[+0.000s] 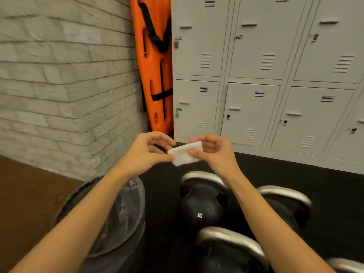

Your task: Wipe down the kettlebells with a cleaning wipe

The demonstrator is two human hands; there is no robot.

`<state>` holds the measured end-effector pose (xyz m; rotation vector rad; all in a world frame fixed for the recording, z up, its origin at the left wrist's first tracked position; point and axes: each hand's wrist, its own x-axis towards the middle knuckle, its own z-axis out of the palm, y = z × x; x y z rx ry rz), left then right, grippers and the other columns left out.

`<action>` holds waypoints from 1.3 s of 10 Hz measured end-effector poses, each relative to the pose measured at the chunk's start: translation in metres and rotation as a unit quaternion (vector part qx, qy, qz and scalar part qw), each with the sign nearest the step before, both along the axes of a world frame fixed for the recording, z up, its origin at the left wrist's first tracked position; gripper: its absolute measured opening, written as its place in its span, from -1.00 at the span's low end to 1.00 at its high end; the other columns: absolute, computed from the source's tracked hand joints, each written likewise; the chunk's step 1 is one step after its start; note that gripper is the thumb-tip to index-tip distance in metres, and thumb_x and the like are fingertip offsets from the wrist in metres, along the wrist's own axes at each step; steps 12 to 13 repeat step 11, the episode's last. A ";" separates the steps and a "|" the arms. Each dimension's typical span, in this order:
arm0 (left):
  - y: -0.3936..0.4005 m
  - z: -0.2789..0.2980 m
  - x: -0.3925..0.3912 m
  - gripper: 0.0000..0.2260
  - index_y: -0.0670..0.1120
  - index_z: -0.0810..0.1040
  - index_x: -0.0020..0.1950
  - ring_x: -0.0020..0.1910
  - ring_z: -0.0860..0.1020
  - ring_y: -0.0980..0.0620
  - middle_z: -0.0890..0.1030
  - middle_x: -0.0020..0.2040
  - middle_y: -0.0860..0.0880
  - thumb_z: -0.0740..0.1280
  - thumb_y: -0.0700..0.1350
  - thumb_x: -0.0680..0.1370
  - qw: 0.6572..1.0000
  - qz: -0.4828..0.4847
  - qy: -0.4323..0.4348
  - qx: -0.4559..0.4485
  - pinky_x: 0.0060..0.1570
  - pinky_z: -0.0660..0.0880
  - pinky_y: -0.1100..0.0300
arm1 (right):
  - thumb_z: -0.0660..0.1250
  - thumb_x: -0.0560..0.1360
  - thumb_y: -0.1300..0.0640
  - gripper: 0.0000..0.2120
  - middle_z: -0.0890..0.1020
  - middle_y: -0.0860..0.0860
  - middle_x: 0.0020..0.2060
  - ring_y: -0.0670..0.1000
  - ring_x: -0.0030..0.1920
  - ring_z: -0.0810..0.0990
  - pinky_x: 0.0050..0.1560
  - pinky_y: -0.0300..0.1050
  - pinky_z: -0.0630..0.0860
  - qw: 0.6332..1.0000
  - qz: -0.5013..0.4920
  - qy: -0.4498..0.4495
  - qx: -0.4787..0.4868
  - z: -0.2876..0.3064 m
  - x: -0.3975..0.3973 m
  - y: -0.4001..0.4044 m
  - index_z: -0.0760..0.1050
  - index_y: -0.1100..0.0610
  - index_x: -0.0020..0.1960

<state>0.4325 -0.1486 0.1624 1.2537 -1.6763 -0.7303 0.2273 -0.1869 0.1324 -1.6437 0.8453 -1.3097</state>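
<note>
Item: cleaning wipe [186, 153], white, folded to a small oblong, held in the air at mid-scene above the dark floor [275, 178], tilted with its right end higher. Left hand [144, 149]: thumb and fingertips pinching the wipe's left edge, remaining fingers curled. Right hand [213, 152]: thumb pressed on the wipe's near face, fingers curled behind its right end, so both hands grip the one sheet. Kettlebells, black with bright metal handles, standing on the floor below and nearer than the wipe, none touched by it: first kettlebell [200, 205], directly under the hands, marked "8KG" in white; second kettlebell [285, 203], to its right, partly hidden behind the right forearm; third kettlebell [230, 253], nearest, cut by the lower edge; a fourth handle [344, 266] just showing at the near right corner. Waste bin [118, 217], left of the kettlebells, round, lined with a clear plastic bag, partly covered by the left forearm. Brown floor [25, 203] at near left. Brick wall [69, 85], pale grey, filling the left side. Orange board [155, 66] with black straps, upright in the far corner between wall and lockers. Lockers [266, 75], pale grey, two tiers of doors with vents and label slots, across the far right; padlock [176, 43] on the upper left door.
</note>
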 end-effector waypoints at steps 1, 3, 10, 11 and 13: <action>0.019 -0.005 0.053 -0.74 -0.06 0.64 -0.03 -0.21 0.64 0.04 0.67 -0.10 -0.05 0.54 -0.26 0.34 0.997 0.073 -0.009 0.005 -0.15 0.56 0.23 | 0.49 0.39 0.31 -0.76 0.69 0.02 -0.04 -0.08 -0.03 0.68 -0.07 -0.21 0.63 0.998 0.058 0.036 -0.008 -0.006 0.053 -0.004 0.63 0.14 0.03; 0.056 -0.023 0.122 -0.76 -0.06 0.63 -0.07 -0.28 0.60 0.04 0.67 -0.12 -0.09 0.52 -0.30 0.34 0.984 0.176 0.014 0.027 -0.15 0.56 0.16 | 0.51 0.35 0.32 -0.74 0.71 0.09 -0.13 0.02 -0.09 0.68 -0.06 -0.11 0.64 0.984 0.133 0.120 -0.010 -0.033 0.145 -0.006 0.66 0.13 0.02; -0.013 0.129 0.110 -0.79 0.03 0.62 -0.11 -0.22 0.63 -0.07 0.67 -0.16 -0.04 0.48 -0.28 0.41 0.986 0.152 -0.005 0.074 -0.07 0.59 0.02 | 0.53 0.38 0.24 -0.76 0.73 -0.01 -0.08 -0.13 -0.05 0.68 0.02 -0.32 0.56 0.968 0.169 0.187 0.009 0.150 0.139 -0.045 0.67 0.13 0.04; -0.036 0.221 0.076 -0.82 0.00 0.63 -0.08 -0.19 0.64 -0.07 0.66 -0.15 -0.03 0.46 -0.27 0.42 0.994 0.105 -0.012 0.035 -0.08 0.61 0.10 | 0.49 0.42 0.22 -0.82 0.72 -0.02 -0.08 -0.15 -0.05 0.67 0.02 -0.30 0.57 0.979 0.111 0.173 -0.011 0.248 0.096 -0.052 0.66 0.11 0.03; -0.036 0.221 0.076 -0.82 0.00 0.63 -0.08 -0.19 0.64 -0.07 0.66 -0.15 -0.03 0.46 -0.27 0.42 0.994 0.105 -0.012 0.035 -0.08 0.61 0.10 | 0.49 0.42 0.22 -0.82 0.72 -0.02 -0.08 -0.15 -0.05 0.67 0.02 -0.30 0.57 0.979 0.111 0.173 -0.011 0.248 0.096 -0.052 0.66 0.11 0.03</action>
